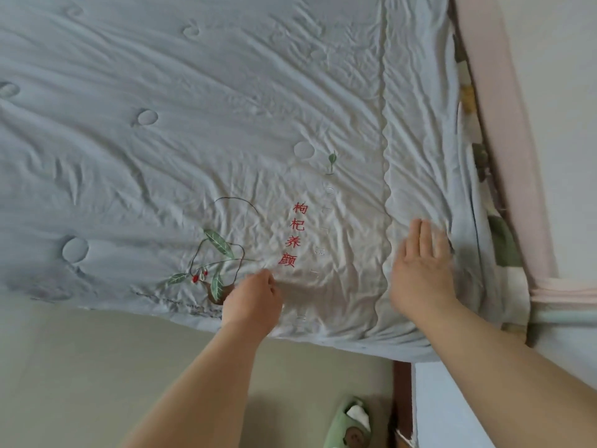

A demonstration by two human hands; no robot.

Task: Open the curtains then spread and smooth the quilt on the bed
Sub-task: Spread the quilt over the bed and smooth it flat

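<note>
The quilt point(193, 124) is laid across the bed, its near edge hanging just over the side, and fine creases are seen all over it. The smoothing step is judged to be in hand (no curtains are in view). Fabric just below the red embroidered characters point(295, 237) is pinched by the curled fingers of the left hand point(253, 302). The right hand point(420, 273) is pressed flat, fingers straight, on the border strip near the corner. Next, an outward sweep against the held cloth would be called for.
</note>
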